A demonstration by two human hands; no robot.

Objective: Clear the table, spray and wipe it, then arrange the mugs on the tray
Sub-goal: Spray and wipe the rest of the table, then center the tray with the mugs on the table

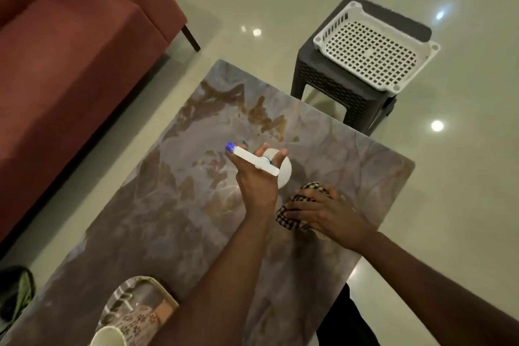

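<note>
Beyond table [168, 219], white basket [376, 49] tops stool [331, 84].

Left hand [257, 181] hides most of spray bottle [282, 171].
</note>
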